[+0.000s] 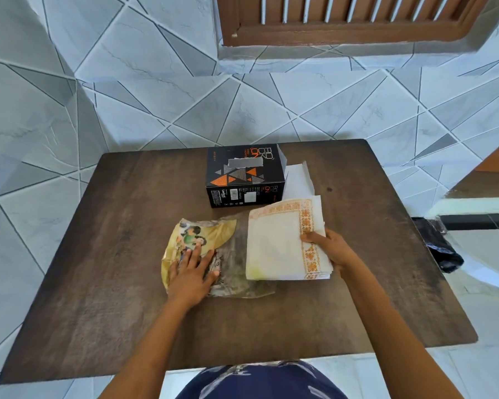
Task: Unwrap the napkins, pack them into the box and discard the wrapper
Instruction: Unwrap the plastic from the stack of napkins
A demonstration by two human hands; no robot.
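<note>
On the dark brown wooden table (104,277), the left hand (191,273) lies flat with its fingers spread out, pressing down on the crinkly yellow and clear plastic wrapper (213,254) near the middle. The right hand (330,249) pinches the right edge of the stack of white paper napkins with orange trim (280,243), thumb on top, just beside the wrapper. The black cardboard box with orange triangles (244,175) sits by the far edge, with white paper (298,180) at its right side.

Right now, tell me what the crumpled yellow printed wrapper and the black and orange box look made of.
Crumpled yellow printed wrapper: thin plastic film, apparently; glossy, partly see-through, wrinkled under the left hand. Black and orange box: printed cardboard, probably; matte, crisp folded edges.
</note>
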